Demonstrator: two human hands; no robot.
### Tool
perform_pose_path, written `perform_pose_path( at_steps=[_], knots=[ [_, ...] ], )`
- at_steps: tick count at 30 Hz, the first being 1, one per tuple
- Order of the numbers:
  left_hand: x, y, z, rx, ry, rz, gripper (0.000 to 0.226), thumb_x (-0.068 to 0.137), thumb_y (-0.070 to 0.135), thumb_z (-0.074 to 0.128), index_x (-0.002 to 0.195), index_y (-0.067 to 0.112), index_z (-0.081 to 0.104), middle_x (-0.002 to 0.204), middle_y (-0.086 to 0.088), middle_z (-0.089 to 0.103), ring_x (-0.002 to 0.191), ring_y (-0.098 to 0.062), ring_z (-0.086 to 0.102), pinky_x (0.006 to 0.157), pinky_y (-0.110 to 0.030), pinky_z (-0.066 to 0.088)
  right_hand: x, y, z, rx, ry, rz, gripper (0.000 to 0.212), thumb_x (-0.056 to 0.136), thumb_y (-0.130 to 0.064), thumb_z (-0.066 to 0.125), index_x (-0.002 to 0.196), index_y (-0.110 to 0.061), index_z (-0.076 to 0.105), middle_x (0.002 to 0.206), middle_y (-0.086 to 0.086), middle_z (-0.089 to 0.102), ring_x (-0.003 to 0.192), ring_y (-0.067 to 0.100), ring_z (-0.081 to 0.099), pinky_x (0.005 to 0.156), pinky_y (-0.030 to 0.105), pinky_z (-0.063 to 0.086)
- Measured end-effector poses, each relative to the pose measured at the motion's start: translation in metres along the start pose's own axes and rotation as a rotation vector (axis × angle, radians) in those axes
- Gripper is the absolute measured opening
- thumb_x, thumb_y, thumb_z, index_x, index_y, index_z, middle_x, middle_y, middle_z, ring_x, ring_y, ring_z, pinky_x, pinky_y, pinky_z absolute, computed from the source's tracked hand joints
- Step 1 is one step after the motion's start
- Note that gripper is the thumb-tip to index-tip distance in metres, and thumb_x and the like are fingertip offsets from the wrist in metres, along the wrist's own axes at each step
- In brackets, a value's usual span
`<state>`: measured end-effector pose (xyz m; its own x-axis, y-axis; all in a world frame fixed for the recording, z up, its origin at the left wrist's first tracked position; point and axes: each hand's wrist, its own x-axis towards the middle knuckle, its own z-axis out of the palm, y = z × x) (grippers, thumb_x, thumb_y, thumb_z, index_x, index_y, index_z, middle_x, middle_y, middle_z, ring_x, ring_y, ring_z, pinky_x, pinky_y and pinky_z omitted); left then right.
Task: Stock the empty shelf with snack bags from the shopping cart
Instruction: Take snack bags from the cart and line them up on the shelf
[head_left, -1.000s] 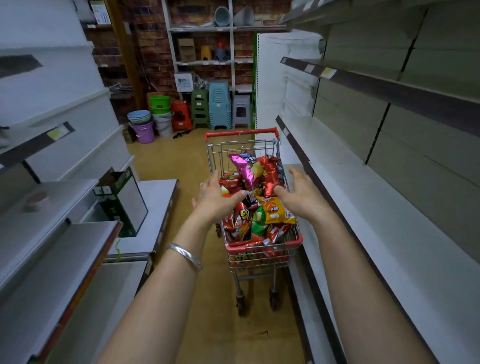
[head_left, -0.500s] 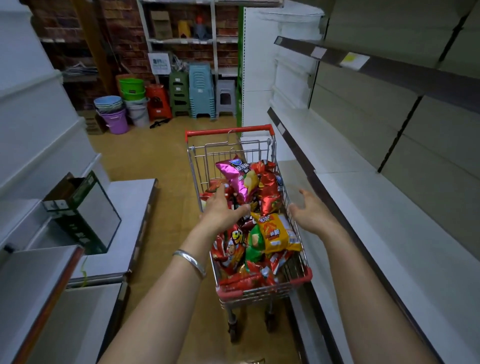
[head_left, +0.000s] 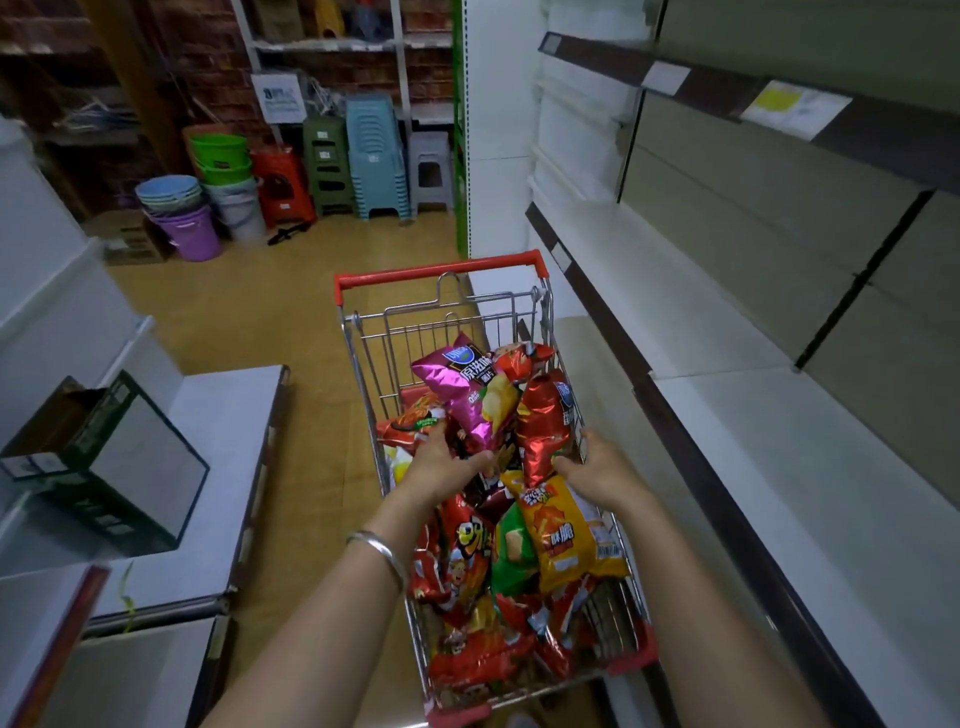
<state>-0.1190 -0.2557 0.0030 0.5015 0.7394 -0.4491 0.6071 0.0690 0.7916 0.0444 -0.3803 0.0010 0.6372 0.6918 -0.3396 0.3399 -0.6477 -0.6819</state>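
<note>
Over the middle of the cart, both hands are down among the snack bags. Left hand (head_left: 451, 460) at about 11 o'clock from the cart's centre, fingers spread and relaxed, resting on the lower end of the pink bag (head_left: 470, 392); no closed grip visible. Right hand (head_left: 600, 467) at about 2 o'clock, fingers reaching to the lower end of the red bag (head_left: 544, 421) with the thumb toward the yellow bag (head_left: 563, 535); whether it pinches anything, cannot tell, as the fingertips are partly hidden by foil. A silver bracelet (head_left: 382, 548) sits on the left wrist. The shopping cart (head_left: 441, 273) is heaped with loose bags, red ones mostly, a green bag (head_left: 511, 551) wedged mid-pile. The empty shelf (head_left: 753, 415) runs along the 3 o'clock side, just beside the cart, nothing on it. At 9 o'clock, an open carton (head_left: 111, 467) on a low platform; at 12 o'clock, stacked stools (head_left: 374, 156) and buckets (head_left: 221, 166). Risks, as I judge them: slick puffed foil may slip from a loose hold; lifting the top bags could drag neighbours over the low cart rim to the floor; squeezing hard would crush the chips; leaning on the cart might roll it away.
</note>
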Motion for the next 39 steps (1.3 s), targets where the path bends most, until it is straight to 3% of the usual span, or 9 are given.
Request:
perform_pose_path(
  at_steps=[5, 10, 14, 16, 19, 23, 28, 32, 39],
  knots=[
    [0.046, 0.003, 0.009, -0.183, 0.032, -0.139, 0.086, 0.087, 0.027, 0.075, 0.154, 0.013, 0.023, 0.148, -0.012, 0.046, 0.133, -0.031, 0.046, 0.109, -0.043, 0.038, 0.064, 0.015, 0.015, 0.051, -0.098, 0.037, 0.045, 0.089, -0.027, 0.070, 0.130, -0.018, 0.054, 0.125, 0.006, 0.064, 0.115, 0.026, 0.060, 0.096, 0.031, 0.045],
    [0.104, 0.006, 0.026, -0.325, 0.166, -0.220, 0.100, 0.075, 0.032, 0.086, 0.150, 0.005, 0.026, 0.142, -0.010, 0.052, 0.129, -0.031, 0.051, 0.103, -0.040, 0.043, 0.119, 0.018, 0.017, 0.096, -0.083, 0.106, 0.081, 0.081, -0.032, 0.079, 0.147, -0.011, 0.036, 0.142, 0.012, 0.052, 0.130, 0.031, 0.051, 0.106, 0.036, 0.042],
    [0.193, -0.036, 0.053, -0.455, 0.242, -0.272, 0.159, 0.011, 0.071, 0.090, 0.146, 0.012, 0.030, 0.136, -0.010, 0.059, 0.117, -0.032, 0.061, 0.097, -0.049, 0.051, 0.152, 0.019, 0.023, 0.081, -0.063, 0.172, 0.114, 0.074, -0.046, 0.082, 0.158, -0.017, 0.010, 0.157, 0.015, 0.027, 0.142, 0.036, 0.033, 0.114, 0.049, 0.035],
    [0.199, -0.031, 0.058, -0.451, 0.273, -0.345, 0.157, 0.016, 0.072, 0.088, 0.148, 0.016, 0.025, 0.141, -0.012, 0.054, 0.128, -0.034, 0.052, 0.104, -0.053, 0.045, 0.164, 0.020, 0.027, 0.108, -0.070, 0.191, 0.120, 0.073, -0.044, 0.084, 0.158, -0.017, 0.004, 0.159, 0.015, 0.018, 0.145, 0.037, 0.027, 0.115, 0.050, 0.033],
    [0.177, 0.012, 0.049, -0.348, 0.374, -0.418, 0.128, 0.061, 0.059, 0.086, 0.156, 0.019, 0.010, 0.156, -0.014, 0.032, 0.147, -0.039, 0.017, 0.117, -0.057, 0.023, 0.182, 0.025, 0.037, 0.143, -0.103, 0.223, 0.128, 0.072, -0.044, 0.086, 0.158, -0.015, -0.004, 0.162, 0.016, 0.010, 0.148, 0.035, 0.021, 0.116, 0.047, 0.029],
    [0.222, 0.005, 0.050, -0.665, 0.419, -0.394, 0.155, 0.023, 0.068, 0.091, 0.149, 0.032, 0.008, 0.147, -0.018, 0.042, 0.133, -0.044, 0.044, 0.101, -0.066, 0.041, 0.192, 0.031, 0.052, 0.201, -0.103, 0.257, 0.135, 0.067, -0.050, 0.087, 0.158, -0.018, -0.008, 0.164, 0.014, 0.011, 0.149, 0.033, 0.020, 0.119, 0.048, 0.027],
    [0.216, 0.025, 0.046, -0.900, 0.431, -0.472, 0.118, 0.061, 0.028, 0.094, 0.151, 0.025, 0.018, 0.136, -0.020, 0.053, 0.115, -0.042, 0.060, 0.089, -0.062, 0.053, 0.205, 0.037, 0.066, 0.285, -0.014, 0.344, 0.126, 0.073, -0.048, 0.084, 0.158, -0.023, -0.005, 0.162, 0.017, 0.016, 0.147, 0.037, 0.024, 0.117, 0.053, 0.029],
    [0.217, 0.025, 0.038, -0.953, 0.317, -0.398, 0.065, 0.072, 0.015, 0.087, 0.128, 0.005, 0.054, 0.106, -0.016, 0.072, 0.081, -0.031, 0.073, 0.066, -0.044, 0.062, 0.209, 0.033, 0.072, 0.306, 0.066, 0.340, 0.103, 0.084, -0.045, 0.074, 0.157, -0.034, 0.003, 0.158, 0.020, 0.022, 0.142, 0.043, 0.032, 0.112, 0.060, 0.033],
    [0.197, 0.010, 0.027, -0.957, 0.320, -0.276, 0.045, 0.074, 0.001, 0.082, 0.111, 0.011, 0.058, 0.107, -0.014, 0.071, 0.095, -0.034, 0.071, 0.086, -0.054, 0.057, 0.203, 0.037, 0.044, 0.369, 0.061, 0.236, 0.054, 0.099, -0.022, 0.057, 0.150, -0.026, 0.038, 0.140, 0.006, 0.054, 0.119, 0.029, 0.057, 0.100, 0.042, 0.048]
  ],
)
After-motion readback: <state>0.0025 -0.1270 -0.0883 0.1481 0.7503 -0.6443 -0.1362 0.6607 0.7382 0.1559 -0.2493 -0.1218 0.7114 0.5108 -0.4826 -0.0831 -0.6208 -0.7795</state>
